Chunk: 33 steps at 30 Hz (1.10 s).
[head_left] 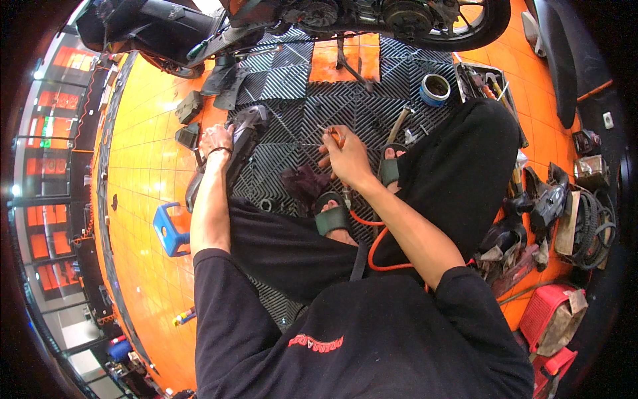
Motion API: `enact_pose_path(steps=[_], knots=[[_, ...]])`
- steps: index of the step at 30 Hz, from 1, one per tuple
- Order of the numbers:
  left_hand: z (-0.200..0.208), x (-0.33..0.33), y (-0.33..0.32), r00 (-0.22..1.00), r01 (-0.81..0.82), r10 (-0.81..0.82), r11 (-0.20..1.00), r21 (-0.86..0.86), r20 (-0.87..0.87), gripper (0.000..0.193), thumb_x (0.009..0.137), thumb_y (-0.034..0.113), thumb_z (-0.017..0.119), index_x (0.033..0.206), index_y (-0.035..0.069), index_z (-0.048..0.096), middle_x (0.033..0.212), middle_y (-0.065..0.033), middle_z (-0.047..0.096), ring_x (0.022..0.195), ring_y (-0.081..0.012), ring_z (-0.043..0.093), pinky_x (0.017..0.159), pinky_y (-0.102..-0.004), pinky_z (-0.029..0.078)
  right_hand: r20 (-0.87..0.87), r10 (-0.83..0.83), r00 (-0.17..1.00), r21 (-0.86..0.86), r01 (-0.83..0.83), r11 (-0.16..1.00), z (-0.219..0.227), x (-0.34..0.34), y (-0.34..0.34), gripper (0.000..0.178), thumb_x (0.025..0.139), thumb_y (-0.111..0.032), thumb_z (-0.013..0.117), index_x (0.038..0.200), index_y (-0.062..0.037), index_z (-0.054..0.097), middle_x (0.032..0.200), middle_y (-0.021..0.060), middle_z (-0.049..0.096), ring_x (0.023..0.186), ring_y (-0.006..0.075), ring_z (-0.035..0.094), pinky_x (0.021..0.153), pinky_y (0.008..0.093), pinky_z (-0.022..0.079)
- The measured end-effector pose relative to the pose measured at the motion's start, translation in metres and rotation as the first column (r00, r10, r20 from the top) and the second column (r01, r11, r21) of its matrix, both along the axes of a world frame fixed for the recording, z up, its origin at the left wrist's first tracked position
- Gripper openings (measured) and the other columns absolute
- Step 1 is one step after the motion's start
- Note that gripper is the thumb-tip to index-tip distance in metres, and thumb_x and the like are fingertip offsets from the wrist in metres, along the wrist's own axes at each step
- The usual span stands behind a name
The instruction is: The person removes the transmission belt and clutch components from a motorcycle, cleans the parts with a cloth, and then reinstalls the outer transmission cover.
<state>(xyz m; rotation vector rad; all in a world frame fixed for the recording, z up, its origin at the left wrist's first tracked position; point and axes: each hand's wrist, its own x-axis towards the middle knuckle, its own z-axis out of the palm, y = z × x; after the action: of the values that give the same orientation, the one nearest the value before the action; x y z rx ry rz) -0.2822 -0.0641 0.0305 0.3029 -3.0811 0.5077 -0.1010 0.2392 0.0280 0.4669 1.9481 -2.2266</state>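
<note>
Between the two hands, and nearer the left, lies a long dark plastic part (pixel 246 149), resting on or over the edge of the ribbed floor mat (pixel 286 126). The left hand (pixel 216 138) is set against its outer side, near the upper end; whether those fingers are clenched on it or merely steadying it cannot be told from this view. The right hand (pixel 345 154) is closed around an orange-handled tool (pixel 338 137), apparently a screwdriver, its thin shank pointing away from the palm and toward the part's side. A gap of bare mat separates the shank from the part; no contact between them was found. Judged from this posture, the step in hand is positioning the part with one hand while the tool is held ready in the other. The next move would seem to call for a firm left hold and for the shank to be carried across the gap to a fastening point, none being discernible at this scale. A dark cloth (pixel 309 186) lies just below the right grip, toward the wearer, and a wooden-handled hammer (pixel 399 123) lies beyond its outer side. Farther out on that side stands a round blue tin (pixel 433 101), well apart from both hands.
</note>
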Motion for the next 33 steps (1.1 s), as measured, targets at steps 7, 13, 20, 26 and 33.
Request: enact_pose_path(steps=[7, 13, 20, 26, 33], knots=[[-0.018, -0.029, -0.072, 0.952, -0.169, 0.094, 0.955, 0.242, 0.292, 0.083, 0.081, 0.073, 0.064, 0.126, 0.003, 0.066, 0.126, -0.0230, 0.066, 0.117, -0.0367, 0.064, 0.094, -0.0448, 0.053, -0.016, -0.002, 1.000, -0.053, 0.002, 0.999, 0.002, -0.002, -0.014, 0.031, 0.104, -0.024, 0.053, 0.125, -0.0017, 0.053, 0.091, 0.0103, 0.069, 0.062, 0.0165, 0.071, 0.044, 0.0322, 0.055], [-0.009, -0.011, -0.019, 0.831, -0.190, -0.028, 0.924, 0.331, 0.555, 0.114, 0.063, 0.075, 0.078, 0.137, -0.007, 0.053, 0.135, -0.0242, 0.061, 0.120, -0.0356, 0.063, 0.099, -0.0419, 0.052, -0.022, -0.038, 0.999, 0.006, 0.038, 0.999, -0.005, -0.002, -0.004, 0.029, 0.104, -0.023, 0.053, 0.124, -0.0016, 0.054, 0.089, 0.0092, 0.069, 0.062, 0.0166, 0.071, 0.045, 0.0315, 0.054], [-0.002, -0.002, 0.017, 0.944, 0.098, -0.101, 0.995, 0.025, 0.314, 0.094, 0.053, 0.063, 0.091, 0.118, -0.002, 0.067, 0.119, -0.0190, 0.069, 0.112, -0.0311, 0.068, 0.096, -0.0417, 0.054, 0.002, 0.013, 1.000, 0.027, -0.013, 1.000, -0.002, -0.001, 0.000, 0.034, 0.105, -0.023, 0.051, 0.130, -0.0002, 0.051, 0.097, 0.0125, 0.069, 0.069, 0.0187, 0.073, 0.044, 0.0298, 0.053], [-0.007, 0.000, 0.018, 0.956, 0.126, -0.113, 0.992, -0.029, 0.271, 0.088, 0.054, 0.055, 0.094, 0.118, 0.002, 0.066, 0.118, -0.0159, 0.070, 0.112, -0.0292, 0.068, 0.094, -0.0405, 0.055, -0.019, -0.069, 0.997, 0.006, 0.069, 0.998, -0.007, -0.003, 0.001, 0.028, 0.103, -0.021, 0.055, 0.122, -0.0006, 0.055, 0.087, 0.0095, 0.068, 0.061, 0.0172, 0.070, 0.041, 0.0321, 0.053], [0.004, 0.005, 0.028, 0.969, 0.040, -0.057, 0.996, 0.076, 0.239, 0.092, 0.059, 0.058, 0.091, 0.125, 0.001, 0.063, 0.121, -0.0184, 0.069, 0.113, -0.0327, 0.067, 0.094, -0.0452, 0.054, 0.044, 0.029, 0.999, 0.026, -0.030, 0.999, -0.006, -0.004, -0.003, 0.034, 0.105, -0.023, 0.052, 0.131, -0.0021, 0.051, 0.098, 0.0117, 0.068, 0.069, 0.0172, 0.071, 0.045, 0.0315, 0.054]])
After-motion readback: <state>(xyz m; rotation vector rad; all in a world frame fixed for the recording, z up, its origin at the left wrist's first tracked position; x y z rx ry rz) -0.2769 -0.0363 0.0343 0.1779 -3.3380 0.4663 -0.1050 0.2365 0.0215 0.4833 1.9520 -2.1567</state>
